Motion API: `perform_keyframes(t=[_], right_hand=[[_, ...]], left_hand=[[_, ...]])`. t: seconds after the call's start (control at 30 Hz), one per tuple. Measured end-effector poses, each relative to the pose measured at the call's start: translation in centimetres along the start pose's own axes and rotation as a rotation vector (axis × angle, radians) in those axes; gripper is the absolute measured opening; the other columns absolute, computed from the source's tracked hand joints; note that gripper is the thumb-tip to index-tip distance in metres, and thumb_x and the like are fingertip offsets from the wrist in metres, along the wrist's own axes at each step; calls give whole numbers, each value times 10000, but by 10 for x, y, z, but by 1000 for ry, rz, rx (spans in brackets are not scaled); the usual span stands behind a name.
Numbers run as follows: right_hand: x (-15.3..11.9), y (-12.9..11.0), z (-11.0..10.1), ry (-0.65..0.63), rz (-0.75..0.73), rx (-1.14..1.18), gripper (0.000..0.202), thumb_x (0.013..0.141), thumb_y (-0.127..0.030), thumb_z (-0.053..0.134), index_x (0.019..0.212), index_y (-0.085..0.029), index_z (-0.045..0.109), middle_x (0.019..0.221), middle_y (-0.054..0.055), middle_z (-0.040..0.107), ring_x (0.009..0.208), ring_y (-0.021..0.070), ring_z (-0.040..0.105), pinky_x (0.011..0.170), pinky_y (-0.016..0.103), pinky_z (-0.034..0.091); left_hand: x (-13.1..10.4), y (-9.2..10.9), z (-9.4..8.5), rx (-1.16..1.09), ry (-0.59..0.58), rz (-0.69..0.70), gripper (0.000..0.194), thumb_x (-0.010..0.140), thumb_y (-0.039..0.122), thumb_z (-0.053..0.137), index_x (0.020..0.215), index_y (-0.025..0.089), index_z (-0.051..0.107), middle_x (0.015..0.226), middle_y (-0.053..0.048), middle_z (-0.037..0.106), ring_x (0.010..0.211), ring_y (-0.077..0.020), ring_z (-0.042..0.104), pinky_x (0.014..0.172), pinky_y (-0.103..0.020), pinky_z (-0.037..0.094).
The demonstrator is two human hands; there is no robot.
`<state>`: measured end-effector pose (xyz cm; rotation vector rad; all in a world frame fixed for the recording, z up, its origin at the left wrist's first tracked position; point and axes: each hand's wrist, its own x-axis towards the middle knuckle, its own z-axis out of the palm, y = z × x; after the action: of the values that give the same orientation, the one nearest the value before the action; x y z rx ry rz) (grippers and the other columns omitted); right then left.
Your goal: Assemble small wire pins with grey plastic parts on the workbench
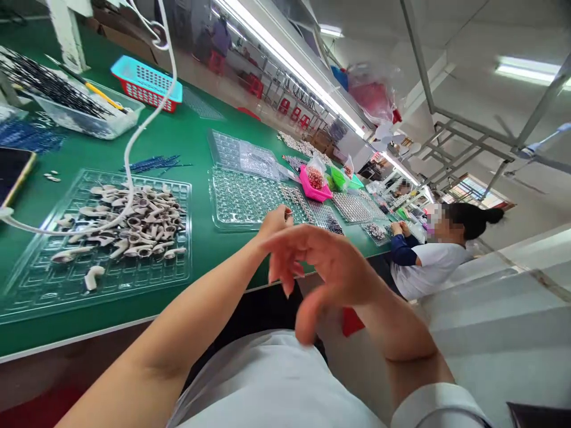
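Note:
My left hand (277, 221) reaches over the front edge of the bench, beside the clear blister tray filled with rows of small pieces (241, 199). Its fingers are drawn together, and what they pinch, if anything, is too small to make out. Nearer the camera, my right hand (332, 267) hangs in the air with thumb and curled fingers apart and nothing seen in it. It overlaps part of the left wrist. Left of both arms, a heap of small grey-white spoon-shaped pieces (143, 220) lies on another clear tray (40, 285).
A white cable (134, 139) loops across the left tray. Behind stand a blue-and-red basket (147, 83) and a plastic tub (111, 125) of thin black sticks. A pink basket (312, 189) is farther right. Another person (432, 255) sits at the bench on the right.

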<state>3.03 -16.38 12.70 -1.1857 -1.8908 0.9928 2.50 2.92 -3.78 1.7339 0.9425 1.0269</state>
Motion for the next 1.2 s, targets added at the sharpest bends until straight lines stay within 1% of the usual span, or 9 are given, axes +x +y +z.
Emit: perform_keyframes(t=[0.07,0.17,0.33,0.5,0.6,0.7,0.87,1.03,1.2], right_hand=[[10,13,-12,-33,33,101,553,676,-416,854,1167,-267,647,892,-8,670,674,109,610,636,268,533],[9,49,-27,140,144,209,381,748,-381,815,1073,-239,676,800,-20,651,662,100,607,613,239,520],[-16,96,-40,315,255,285,293,787,-407,773,992,-210,700,780,-15,652,606,89,588,563,222,490],[-29,124,-51,372,240,328,230,833,-355,718,1036,-246,709,829,-9,641,655,100,594,625,243,502],[-30,145,-60,430,145,303,115,850,-320,666,873,-237,743,934,34,659,770,140,614,706,296,530],[-29,169,-69,493,70,290,232,855,-248,628,634,-220,695,1000,52,661,891,169,624,840,357,529],[-30,214,-81,583,84,289,364,903,-189,574,541,-213,600,1011,51,654,957,172,631,850,361,523],[-24,235,-95,499,138,74,235,922,-168,539,693,-223,537,1031,73,623,972,191,623,796,353,543],[14,232,-114,165,-44,-280,217,939,-69,456,999,-228,590,975,68,642,907,188,627,774,338,526]], left_hand=[[-1,3,-1,8,-10,-1,269,968,330,590,1181,168,615,1182,-92,639,981,-210,651,847,-406,568],[-4,5,-3,25,-11,9,289,961,332,602,1186,152,609,1175,-91,639,985,-217,651,848,-418,567],[-5,4,-7,16,13,11,133,920,284,616,978,168,644,899,-61,693,818,-203,653,786,-368,528],[-8,2,-10,-42,3,-25,77,872,285,580,884,213,604,830,-63,723,711,-226,662,644,-321,476],[-11,3,-10,-77,3,-55,114,863,333,583,870,220,593,825,-52,730,712,-223,673,645,-313,475],[-12,3,-11,-93,31,-90,140,856,361,601,880,223,594,821,-43,730,744,-223,685,678,-316,489],[-10,2,-19,-89,98,-179,184,863,402,617,912,225,602,857,-49,723,760,-221,693,705,-327,523],[-12,13,-27,-79,218,-260,208,883,432,615,953,235,625,909,-62,721,791,-217,687,735,-326,558],[-9,15,-29,-55,308,-301,216,890,439,616,976,242,638,907,-55,737,779,-213,689,712,-319,569]])
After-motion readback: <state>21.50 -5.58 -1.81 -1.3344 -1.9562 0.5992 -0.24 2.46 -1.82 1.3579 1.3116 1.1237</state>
